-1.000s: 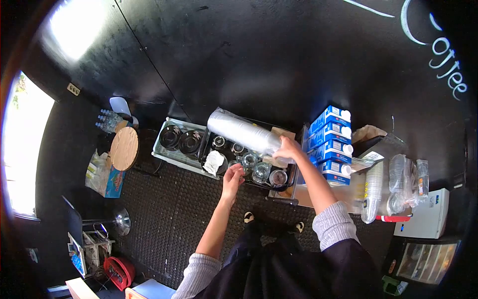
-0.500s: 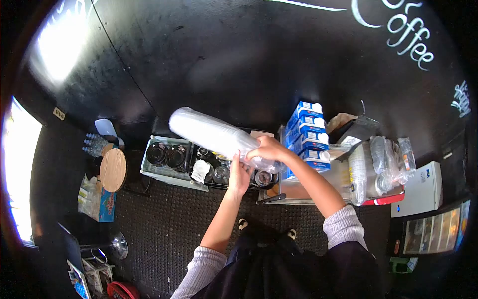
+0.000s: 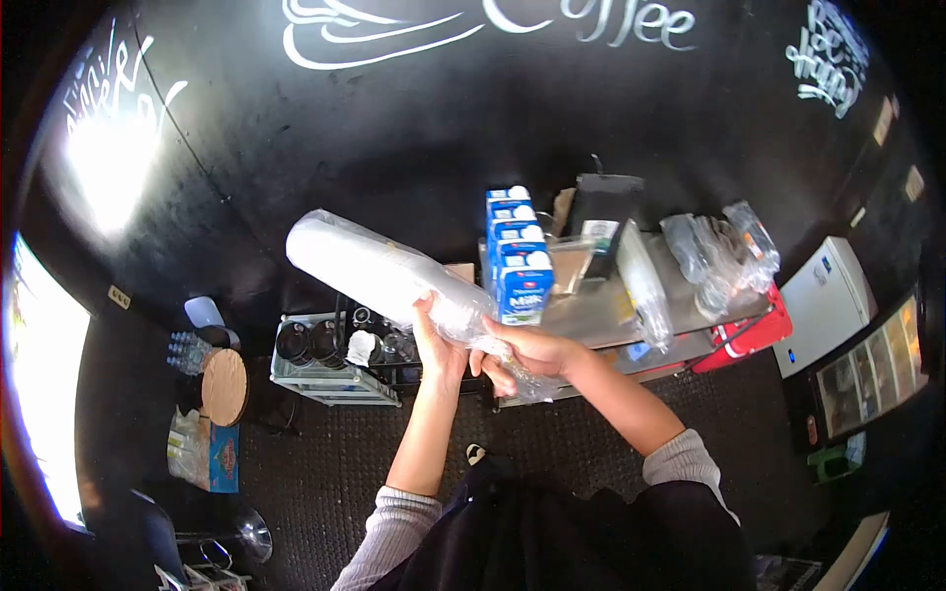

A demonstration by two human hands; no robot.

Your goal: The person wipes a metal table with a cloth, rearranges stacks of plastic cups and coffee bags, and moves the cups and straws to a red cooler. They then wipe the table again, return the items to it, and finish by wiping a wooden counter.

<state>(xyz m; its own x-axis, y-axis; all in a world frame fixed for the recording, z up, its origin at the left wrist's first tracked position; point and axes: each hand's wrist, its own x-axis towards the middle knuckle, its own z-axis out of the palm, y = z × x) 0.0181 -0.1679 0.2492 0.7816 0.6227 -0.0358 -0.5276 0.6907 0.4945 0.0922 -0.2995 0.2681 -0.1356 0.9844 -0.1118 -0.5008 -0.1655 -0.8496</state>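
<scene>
Lifted clear of the tray (image 3: pixel 296 379) now, the cup sleeve (image 3: pixel 379 276) sits gripped by left hand (image 3: pixel 439 345) and right hand (image 3: pixel 527 353), fingers wrapped around its end.

Crate contents (image 3: pixel 360 347) — too small

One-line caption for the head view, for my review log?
Both hands, left hand and right hand, hold a plastic-wrapped sleeve of cups above a tray of glassware, beside stacked milk cartons.

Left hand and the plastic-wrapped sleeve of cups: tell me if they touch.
Touching. The head view shows the left hand pressed against the sleeve of cups, its fingers wrapped over the plastic, no gap visible.
</scene>
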